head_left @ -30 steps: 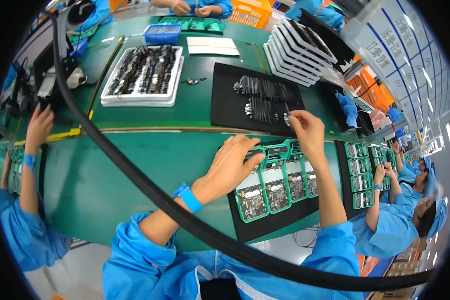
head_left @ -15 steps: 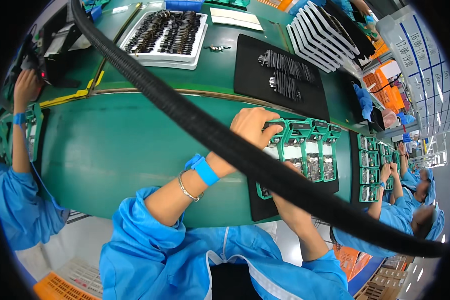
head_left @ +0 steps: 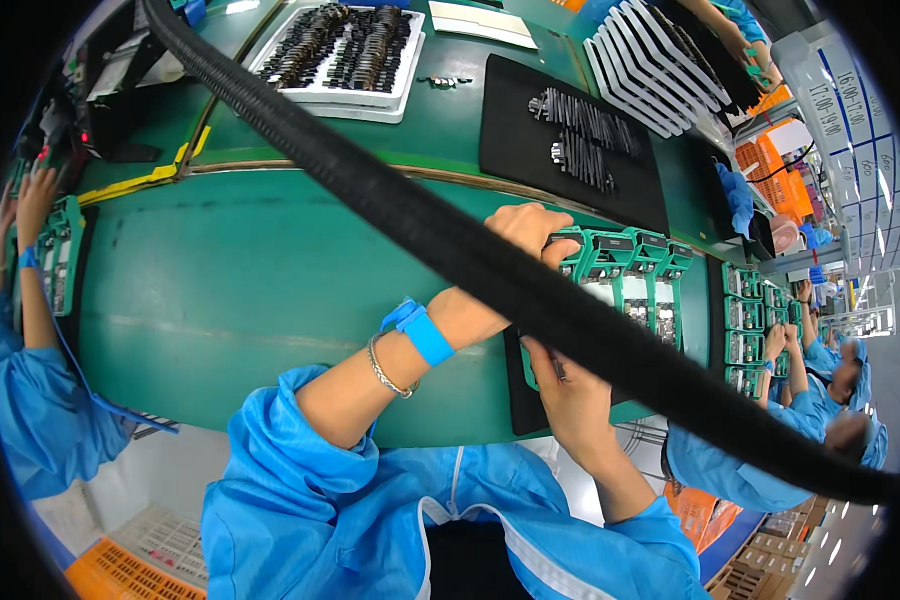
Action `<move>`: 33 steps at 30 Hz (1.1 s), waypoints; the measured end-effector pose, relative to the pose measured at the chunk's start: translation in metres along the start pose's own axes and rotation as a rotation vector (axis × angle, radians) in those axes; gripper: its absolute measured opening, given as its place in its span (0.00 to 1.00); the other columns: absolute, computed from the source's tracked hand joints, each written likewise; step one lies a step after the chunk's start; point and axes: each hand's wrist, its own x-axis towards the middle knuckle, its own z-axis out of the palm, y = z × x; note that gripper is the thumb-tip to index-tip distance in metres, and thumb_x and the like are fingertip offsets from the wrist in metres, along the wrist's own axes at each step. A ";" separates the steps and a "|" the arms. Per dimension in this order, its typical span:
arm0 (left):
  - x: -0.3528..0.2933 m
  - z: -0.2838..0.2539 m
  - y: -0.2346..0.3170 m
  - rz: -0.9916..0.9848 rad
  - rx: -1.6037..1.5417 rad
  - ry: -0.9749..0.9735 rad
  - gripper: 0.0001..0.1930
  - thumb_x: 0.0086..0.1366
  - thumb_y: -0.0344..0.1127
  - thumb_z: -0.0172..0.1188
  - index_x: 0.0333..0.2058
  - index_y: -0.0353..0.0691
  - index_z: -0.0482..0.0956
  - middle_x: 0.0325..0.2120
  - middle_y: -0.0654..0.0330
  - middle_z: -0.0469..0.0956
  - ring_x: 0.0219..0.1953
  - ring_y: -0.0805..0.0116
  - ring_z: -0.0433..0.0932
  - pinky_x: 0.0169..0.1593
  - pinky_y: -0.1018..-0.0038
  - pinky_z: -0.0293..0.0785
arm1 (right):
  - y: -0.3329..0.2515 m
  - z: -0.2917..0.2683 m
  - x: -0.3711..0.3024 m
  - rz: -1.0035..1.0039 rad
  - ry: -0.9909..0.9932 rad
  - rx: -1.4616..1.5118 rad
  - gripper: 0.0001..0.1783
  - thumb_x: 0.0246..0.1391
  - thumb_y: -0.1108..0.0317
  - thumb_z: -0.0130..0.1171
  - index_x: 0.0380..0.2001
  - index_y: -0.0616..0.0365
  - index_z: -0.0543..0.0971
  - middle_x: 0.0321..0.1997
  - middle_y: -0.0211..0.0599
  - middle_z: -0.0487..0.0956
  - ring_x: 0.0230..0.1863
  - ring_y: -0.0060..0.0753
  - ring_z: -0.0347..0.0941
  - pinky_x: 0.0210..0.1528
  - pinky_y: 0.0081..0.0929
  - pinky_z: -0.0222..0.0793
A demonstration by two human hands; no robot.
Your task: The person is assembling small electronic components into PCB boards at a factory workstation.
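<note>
Several green frames with circuit boards in them lie side by side on a black mat at the right of the bench. My left hand grips the far end of the leftmost green frame, its thumb and fingers closed over the edge. At the near end of that same frame, my right hand pinches its lower edge, thumb to the left. A thick black cable crosses in front and hides part of both hands and of the frames.
Beyond the bench ridge are a black mat with thin dark strips, a white tray of small dark parts and stacked white trays. More green frames stand at right. Co-workers in blue sleeves work on both sides.
My right hand has shifted left along the near end, and its thumb now shows at the frame's edge. My left hand keeps its grip. The view has shifted slightly.
</note>
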 end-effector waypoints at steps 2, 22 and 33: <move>0.005 0.004 0.002 -0.006 -0.001 -0.020 0.16 0.68 0.35 0.70 0.49 0.30 0.88 0.34 0.43 0.84 0.33 0.43 0.80 0.39 0.54 0.75 | 0.000 -0.004 0.001 0.035 -0.012 0.030 0.07 0.59 0.81 0.70 0.41 0.65 0.85 0.35 0.46 0.83 0.34 0.52 0.82 0.36 0.43 0.77; 0.012 -0.014 0.017 -0.072 -0.049 -0.170 0.15 0.71 0.33 0.69 0.53 0.30 0.87 0.31 0.47 0.81 0.23 0.57 0.72 0.31 0.60 0.67 | 0.225 -0.047 0.203 0.276 -0.075 -0.101 0.15 0.61 0.62 0.72 0.33 0.67 0.86 0.27 0.43 0.85 0.29 0.34 0.82 0.37 0.34 0.75; 0.010 -0.019 0.009 -0.093 -0.096 -0.229 0.15 0.72 0.34 0.69 0.52 0.30 0.87 0.31 0.48 0.82 0.25 0.61 0.73 0.32 0.63 0.69 | 0.062 -0.067 0.040 0.155 0.120 0.014 0.08 0.64 0.80 0.67 0.45 0.65 0.83 0.35 0.38 0.84 0.35 0.30 0.82 0.40 0.30 0.76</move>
